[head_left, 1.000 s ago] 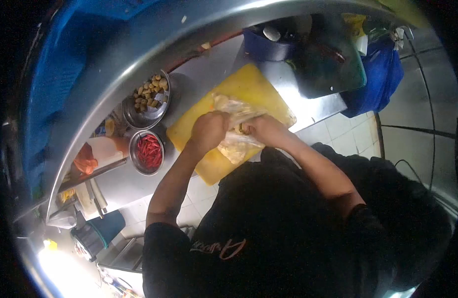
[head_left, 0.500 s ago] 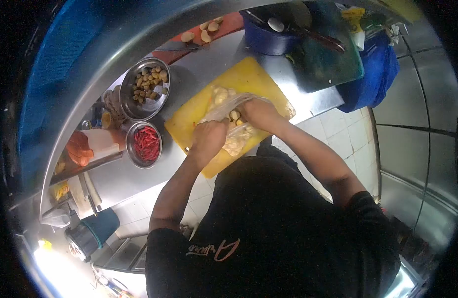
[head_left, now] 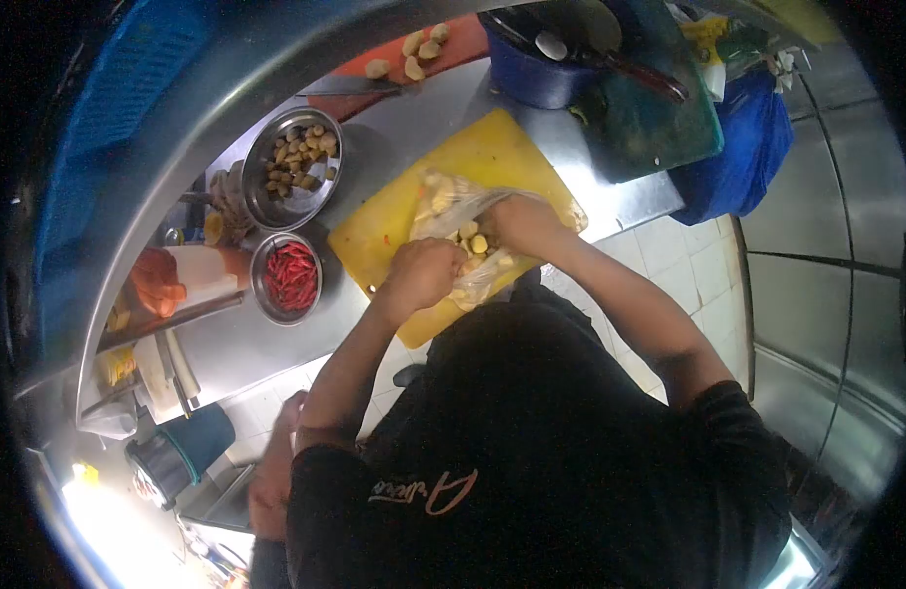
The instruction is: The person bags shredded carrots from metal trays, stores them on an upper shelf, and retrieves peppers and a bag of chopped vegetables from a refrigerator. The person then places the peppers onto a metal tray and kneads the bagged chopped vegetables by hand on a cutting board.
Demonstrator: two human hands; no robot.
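A clear plastic bag (head_left: 460,207) lies on the yellow cutting board (head_left: 502,147), its mouth spread apart. Inside show pale yellow, peeled-looking chunks (head_left: 479,243); I cannot make out their kind. My left hand (head_left: 424,275) is closed on the bag's near-left edge. At the right side of the opening, my right hand (head_left: 522,228) grips the bag's rim, its fingertips partly hidden by plastic. Left of the board stand a steel bowl (head_left: 294,206) of brownish-yellow pieces and a smaller steel bowl (head_left: 320,280) of red chillies (head_left: 292,276).
A knife (head_left: 350,90) lies by a red board (head_left: 463,44) with several pale pieces. Behind stand a blue tub (head_left: 532,86) with a pan and a green board (head_left: 669,137). A blue bag (head_left: 738,162) hangs right. Another person's arm (head_left: 271,481) shows lower left.
The bag's mouth has opened wider, and more chunks show between my hands. My left hand has shifted slightly right. Another person's arm has come into view at lower left.
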